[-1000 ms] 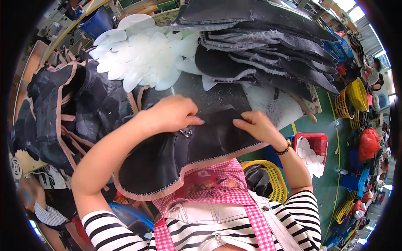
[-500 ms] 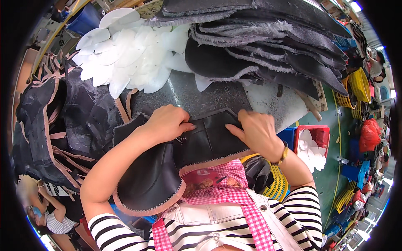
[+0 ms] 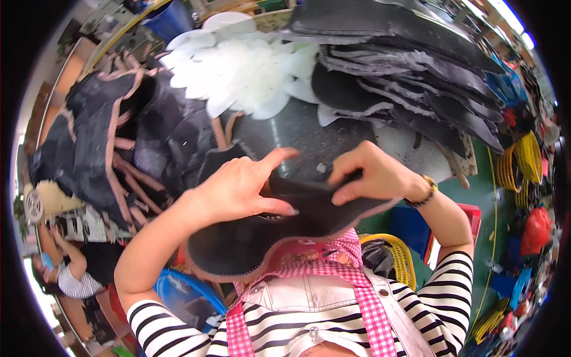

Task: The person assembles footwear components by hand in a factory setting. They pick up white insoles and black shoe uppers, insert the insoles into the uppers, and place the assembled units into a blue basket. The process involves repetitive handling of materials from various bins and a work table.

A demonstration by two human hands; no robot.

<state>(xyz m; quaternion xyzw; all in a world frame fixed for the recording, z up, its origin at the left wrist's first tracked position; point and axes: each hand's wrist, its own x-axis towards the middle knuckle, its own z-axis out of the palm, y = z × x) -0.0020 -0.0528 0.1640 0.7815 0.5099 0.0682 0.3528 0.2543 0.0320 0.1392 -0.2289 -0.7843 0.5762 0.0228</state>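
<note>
A black leather piece [image 3: 232,247] with a pinkish, zigzag-stitched edge hangs between my hands, above the near side of the work table [image 3: 297,128]. Its upper part is folded over, and a small beaded-looking detail shows beside my left thumb. My right hand [image 3: 377,172] pinches the piece's upper edge between thumb and fingers. Over its left part lies my left hand [image 3: 235,184], thumb and index finger spread wide apart, the thumb close to the leather. Motion smears the piece somewhat.
White oval plastic-like sheets [image 3: 238,74] are heaped at the table's back. Fuzzy-edged black pieces [image 3: 410,77] are stacked at right, pink-edged black pieces [image 3: 89,131] at left. Below stand a yellow basket [image 3: 404,256] and a blue tub [image 3: 181,291]. Another person [image 3: 74,276] sits at far left.
My left hand has opened from its hold on the upper edge, index finger now stretched out. The leather piece has tilted and folded over at the top, lifted at right. The view has shifted.
</note>
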